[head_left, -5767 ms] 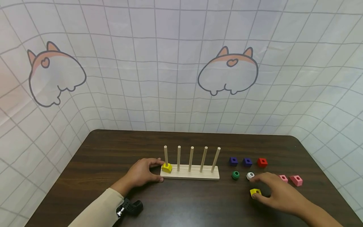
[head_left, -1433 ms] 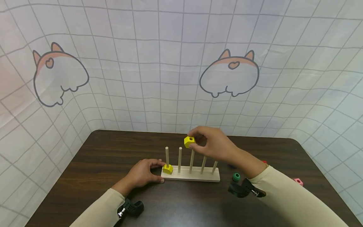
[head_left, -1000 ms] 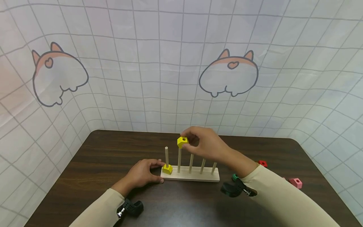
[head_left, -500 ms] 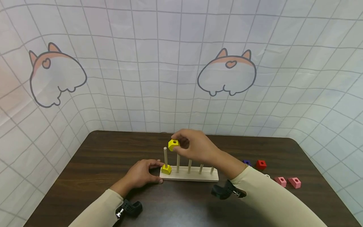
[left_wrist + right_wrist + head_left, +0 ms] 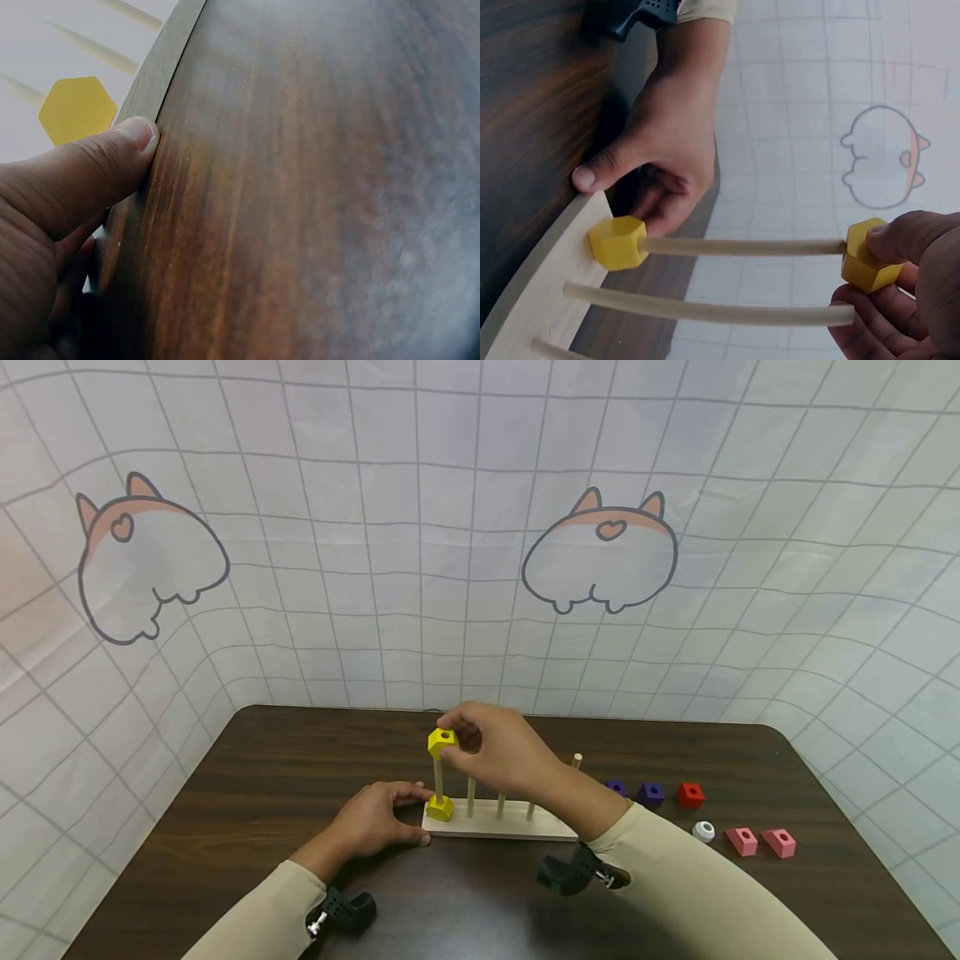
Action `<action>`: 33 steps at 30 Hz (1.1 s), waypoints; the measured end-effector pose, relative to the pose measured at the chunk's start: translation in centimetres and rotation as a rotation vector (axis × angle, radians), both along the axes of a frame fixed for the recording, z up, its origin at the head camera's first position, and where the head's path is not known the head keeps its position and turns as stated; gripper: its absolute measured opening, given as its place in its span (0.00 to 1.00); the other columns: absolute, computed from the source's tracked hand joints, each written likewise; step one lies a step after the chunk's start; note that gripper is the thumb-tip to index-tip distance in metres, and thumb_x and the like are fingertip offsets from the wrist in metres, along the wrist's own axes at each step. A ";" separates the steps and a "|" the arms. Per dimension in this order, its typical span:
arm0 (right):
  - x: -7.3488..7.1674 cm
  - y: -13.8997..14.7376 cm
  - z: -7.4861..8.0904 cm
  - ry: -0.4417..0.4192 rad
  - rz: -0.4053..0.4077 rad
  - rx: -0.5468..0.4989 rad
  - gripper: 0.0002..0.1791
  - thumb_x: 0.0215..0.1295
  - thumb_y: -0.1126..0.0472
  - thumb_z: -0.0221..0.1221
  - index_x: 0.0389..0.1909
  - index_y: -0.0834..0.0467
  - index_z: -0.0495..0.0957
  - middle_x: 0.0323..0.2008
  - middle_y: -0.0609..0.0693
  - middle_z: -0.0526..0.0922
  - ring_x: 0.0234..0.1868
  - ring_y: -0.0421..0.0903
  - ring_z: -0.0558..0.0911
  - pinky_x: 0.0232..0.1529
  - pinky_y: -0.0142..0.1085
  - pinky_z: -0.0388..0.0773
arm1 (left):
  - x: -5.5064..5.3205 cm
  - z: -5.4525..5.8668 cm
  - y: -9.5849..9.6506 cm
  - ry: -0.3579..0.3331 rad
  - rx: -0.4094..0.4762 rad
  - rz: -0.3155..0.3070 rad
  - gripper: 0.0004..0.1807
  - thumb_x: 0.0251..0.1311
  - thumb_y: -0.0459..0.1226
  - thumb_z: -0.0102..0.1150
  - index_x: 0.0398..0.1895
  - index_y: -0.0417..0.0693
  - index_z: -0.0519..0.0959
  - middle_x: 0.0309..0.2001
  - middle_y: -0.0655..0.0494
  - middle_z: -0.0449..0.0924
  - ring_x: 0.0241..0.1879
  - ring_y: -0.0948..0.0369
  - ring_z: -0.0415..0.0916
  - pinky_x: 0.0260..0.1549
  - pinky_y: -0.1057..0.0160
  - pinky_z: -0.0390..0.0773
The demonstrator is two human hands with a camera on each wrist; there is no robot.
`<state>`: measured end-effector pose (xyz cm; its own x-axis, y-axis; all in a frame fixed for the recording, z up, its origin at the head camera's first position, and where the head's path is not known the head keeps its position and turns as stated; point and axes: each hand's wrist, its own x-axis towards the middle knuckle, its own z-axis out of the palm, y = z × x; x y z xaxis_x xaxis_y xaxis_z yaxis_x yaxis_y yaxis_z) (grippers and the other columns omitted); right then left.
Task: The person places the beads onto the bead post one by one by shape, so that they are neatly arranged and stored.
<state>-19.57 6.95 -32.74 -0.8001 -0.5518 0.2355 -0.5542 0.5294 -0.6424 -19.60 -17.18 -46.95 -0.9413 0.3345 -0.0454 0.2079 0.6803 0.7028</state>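
My right hand [image 5: 501,750] pinches a yellow hexagonal bead [image 5: 441,742] between thumb and fingers at the tip of the leftmost peg. In the right wrist view this bead [image 5: 868,255] meets the peg's end, its hole in line with the peg [image 5: 742,246]. A second yellow hexagonal bead [image 5: 440,808] sits at the bottom of the same peg. My left hand [image 5: 375,817] grips the left end of the pale wooden peg board [image 5: 498,831], its thumb at the front edge. The left wrist view shows that thumb [image 5: 112,161] against the board.
To the right on the dark table [image 5: 450,902] lie two dark blue beads [image 5: 651,794], a red one [image 5: 691,795], a white one [image 5: 703,832] and two pink ones [image 5: 742,841]. My right forearm crosses over the board's right end. A patterned curtain [image 5: 472,568] hangs behind.
My right hand took the yellow bead from the table at the right, lifted it and carried it left across the pegs to the leftmost one. My left hand stays at the board's end.
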 end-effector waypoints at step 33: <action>1.5 -2.3 -4.6 0.037 -0.160 -0.052 0.18 0.69 0.60 0.67 0.58 0.57 0.80 0.46 0.47 0.82 0.45 0.47 0.83 0.46 0.39 0.81 | 0.0 0.1 0.1 -0.009 -0.005 0.013 0.32 0.47 0.50 0.82 0.58 0.58 0.84 0.59 0.61 0.83 0.67 0.51 0.71 0.64 0.40 0.68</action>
